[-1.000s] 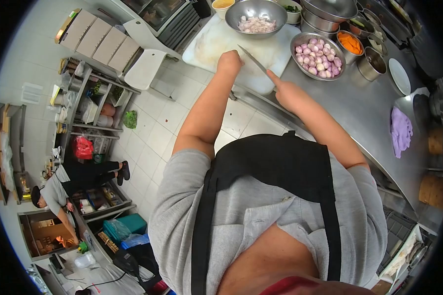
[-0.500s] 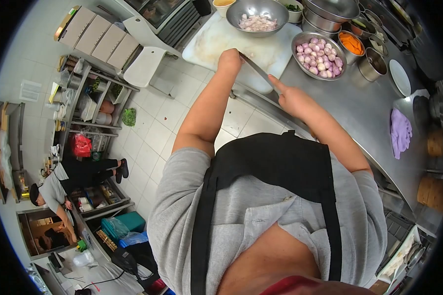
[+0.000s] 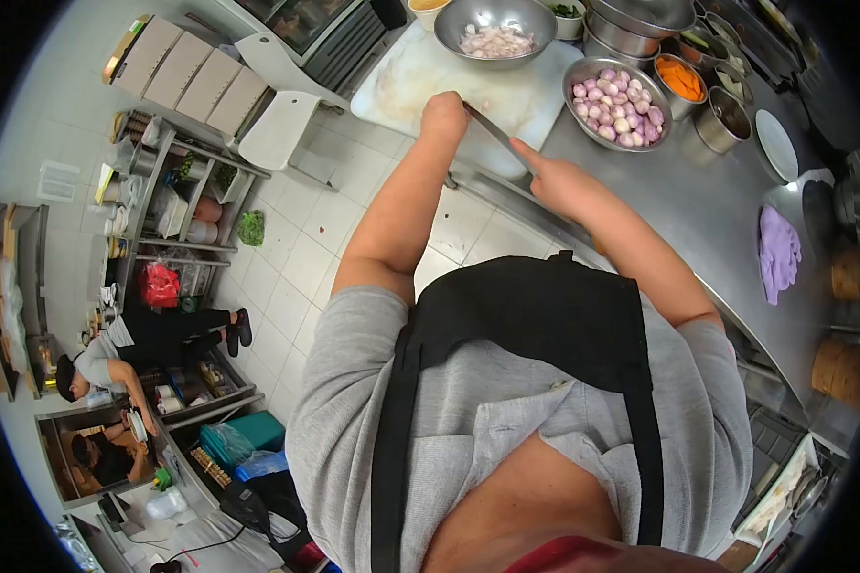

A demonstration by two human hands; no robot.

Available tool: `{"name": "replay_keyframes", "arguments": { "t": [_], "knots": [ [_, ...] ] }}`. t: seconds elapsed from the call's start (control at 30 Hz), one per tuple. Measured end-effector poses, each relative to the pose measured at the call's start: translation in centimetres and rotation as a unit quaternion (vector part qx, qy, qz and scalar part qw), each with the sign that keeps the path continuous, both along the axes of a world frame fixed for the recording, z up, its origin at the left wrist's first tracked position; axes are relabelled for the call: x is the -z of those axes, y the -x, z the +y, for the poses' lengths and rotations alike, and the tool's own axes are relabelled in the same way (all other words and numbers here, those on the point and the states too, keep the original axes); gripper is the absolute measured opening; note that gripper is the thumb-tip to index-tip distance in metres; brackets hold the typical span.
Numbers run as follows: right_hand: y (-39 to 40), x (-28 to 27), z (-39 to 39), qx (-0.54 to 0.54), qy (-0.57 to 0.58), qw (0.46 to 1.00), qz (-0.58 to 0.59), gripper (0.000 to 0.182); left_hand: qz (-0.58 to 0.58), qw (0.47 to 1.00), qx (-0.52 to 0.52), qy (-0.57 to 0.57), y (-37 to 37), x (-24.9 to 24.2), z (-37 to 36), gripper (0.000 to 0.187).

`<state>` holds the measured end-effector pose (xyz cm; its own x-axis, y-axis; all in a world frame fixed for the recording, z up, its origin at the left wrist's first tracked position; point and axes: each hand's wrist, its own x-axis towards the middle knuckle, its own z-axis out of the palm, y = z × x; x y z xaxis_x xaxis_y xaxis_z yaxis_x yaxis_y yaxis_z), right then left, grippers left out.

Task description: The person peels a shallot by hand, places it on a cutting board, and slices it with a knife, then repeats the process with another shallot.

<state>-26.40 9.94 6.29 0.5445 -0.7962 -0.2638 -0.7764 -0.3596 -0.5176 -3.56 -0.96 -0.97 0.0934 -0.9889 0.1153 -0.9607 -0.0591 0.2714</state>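
Observation:
My right hand (image 3: 566, 183) grips a kitchen knife (image 3: 492, 129) by its handle, the index finger stretched along the blade's spine. The blade slants up and left over the white cutting board (image 3: 392, 86). At its tip is my left hand (image 3: 444, 116), curled closed above the board's near part; whatever its fingers hold is hidden. Beyond the hands, a steel bowl (image 3: 449, 36) contains sliced shallots (image 3: 497, 42). Whole peeled shallots (image 3: 621, 107) fill a second steel bowl (image 3: 575, 76) to the right of the board.
Behind the shallots stand a container of orange pieces (image 3: 678, 78), a steel pot (image 3: 722, 124) and a white plate (image 3: 776, 145). A purple glove (image 3: 780, 254) lies on the steel counter (image 3: 678, 220). A co-worker (image 3: 115, 368) stands at a hatch on the left, where another person (image 3: 110, 454) shows.
My right hand and the knife have shifted slightly left; my left hand stays nearly in place. At the hatch, the co-worker's arm has moved and white plate-like items now show near that hand.

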Motion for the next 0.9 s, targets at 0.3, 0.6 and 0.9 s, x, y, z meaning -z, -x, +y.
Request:
{"name": "replay_keyframes", "arguments": {
  "t": [0.3, 0.6, 0.9],
  "knots": [
    [0.8, 0.8, -0.2, -0.004, 0.009, 1.0, 0.001, 0.071, 0.026, 1.0, 0.003, 0.013, -0.8, -0.1, -0.4, 0.02],
    [0.7, -0.2, 0.0, 0.021, 0.064, 0.995, 0.069, 0.074, 0.103, 0.993, 0.021, 0.045, -1.8, -3.6, -0.4, 0.013],
    [0.1, -0.4, 0.3, 0.033, 0.128, 0.988, 0.076, 0.064, 0.058, 0.973, 0.175, 0.138, -0.3, -3.6, 1.2, 0.027]
  ]
}}
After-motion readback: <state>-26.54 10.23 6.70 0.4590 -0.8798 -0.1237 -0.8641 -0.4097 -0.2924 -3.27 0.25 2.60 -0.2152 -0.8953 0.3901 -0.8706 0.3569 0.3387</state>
